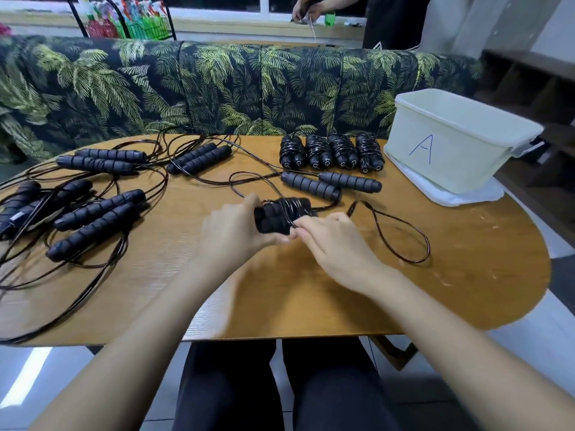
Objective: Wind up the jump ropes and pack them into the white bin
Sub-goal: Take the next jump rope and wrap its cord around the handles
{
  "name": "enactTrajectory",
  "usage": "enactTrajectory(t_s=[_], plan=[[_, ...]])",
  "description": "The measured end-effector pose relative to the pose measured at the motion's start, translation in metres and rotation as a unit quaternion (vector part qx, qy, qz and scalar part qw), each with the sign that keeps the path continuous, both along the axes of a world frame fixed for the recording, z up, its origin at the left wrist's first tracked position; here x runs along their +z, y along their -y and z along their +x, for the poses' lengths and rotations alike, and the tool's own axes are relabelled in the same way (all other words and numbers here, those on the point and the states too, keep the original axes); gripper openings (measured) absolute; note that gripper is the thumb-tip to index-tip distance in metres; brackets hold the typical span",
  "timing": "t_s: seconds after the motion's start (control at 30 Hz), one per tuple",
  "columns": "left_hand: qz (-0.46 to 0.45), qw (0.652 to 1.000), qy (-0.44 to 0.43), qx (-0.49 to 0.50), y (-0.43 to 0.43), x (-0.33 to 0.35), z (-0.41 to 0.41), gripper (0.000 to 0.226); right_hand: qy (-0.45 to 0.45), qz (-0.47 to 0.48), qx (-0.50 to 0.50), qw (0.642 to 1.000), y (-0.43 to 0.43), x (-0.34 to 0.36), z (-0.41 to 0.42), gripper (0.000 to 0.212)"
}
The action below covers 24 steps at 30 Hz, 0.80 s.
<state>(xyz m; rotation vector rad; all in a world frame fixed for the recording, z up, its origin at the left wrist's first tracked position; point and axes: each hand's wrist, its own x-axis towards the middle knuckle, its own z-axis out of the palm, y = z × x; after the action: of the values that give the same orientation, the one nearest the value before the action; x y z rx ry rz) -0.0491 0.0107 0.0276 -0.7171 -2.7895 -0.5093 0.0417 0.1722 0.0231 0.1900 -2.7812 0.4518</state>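
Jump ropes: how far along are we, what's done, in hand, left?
Done: four wound bundles stand in a row beside the white bin; its inside is out of sight. In hand: the left hand holds a half-wound rope while the right hand pinches its cord. Left: at least five loose ropes on the table, then packing.

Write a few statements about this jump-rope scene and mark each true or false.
1. Four wound ropes lie in a row beside the white bin. True.
2. The bin is marked B. False: it bears a blue A.
3. The left hand grips the handle bundle being wound. True.
4. The right hand lies flat and idle. False: it pinches the cord at the bundle.
5. Every rope in view is wound. False: loose ropes lie at the left.
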Motion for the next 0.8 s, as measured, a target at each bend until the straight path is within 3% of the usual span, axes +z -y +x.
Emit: enactTrajectory(t_s=[0.07, 0.17, 0.27, 0.4, 0.57, 0.63, 0.7, 0.8], plan=[[0.139, 0.988, 0.067, -0.005, 0.002, -0.002, -0.008, 0.07, 0.017, -0.08, -0.001, 0.997, 0.003, -0.012, 0.008, 0.031], [0.3, 0.941, 0.157, -0.032, 0.001, -0.009, -0.011, 0.07, 0.038, -0.206, 0.014, 0.978, 0.0, -0.03, 0.01, 0.029], [0.373, 0.902, 0.213, -0.052, -0.003, -0.012, -0.006, 0.062, 0.074, -0.304, 0.048, 0.948, -0.008, -0.036, 0.011, 0.026], [0.423, 0.849, 0.277, -0.153, 0.002, -0.005, 0.003, 0.053, 0.173, -0.333, 0.045, 0.926, -0.019, -0.031, 0.008, 0.025], [0.301, 0.831, 0.357, -0.303, 0.011, 0.007, 0.009, 0.058, 0.293, -0.217, 0.019, 0.931, -0.043, -0.002, 0.001, 0.02], [0.245, 0.831, 0.371, -0.334, 0.015, 0.009, 0.009, 0.063, 0.24, -0.174, 0.085, 0.951, -0.048, 0.015, -0.012, 0.03], [0.187, 0.836, 0.371, -0.359, 0.017, 0.013, 0.01, 0.062, 0.219, -0.123, 0.103, 0.962, -0.056, 0.021, -0.025, 0.02], [0.039, 0.907, 0.255, -0.332, 0.014, 0.017, 0.012, 0.058, 0.198, -0.035, 0.085, 0.976, -0.061, 0.037, -0.037, 0.011]])
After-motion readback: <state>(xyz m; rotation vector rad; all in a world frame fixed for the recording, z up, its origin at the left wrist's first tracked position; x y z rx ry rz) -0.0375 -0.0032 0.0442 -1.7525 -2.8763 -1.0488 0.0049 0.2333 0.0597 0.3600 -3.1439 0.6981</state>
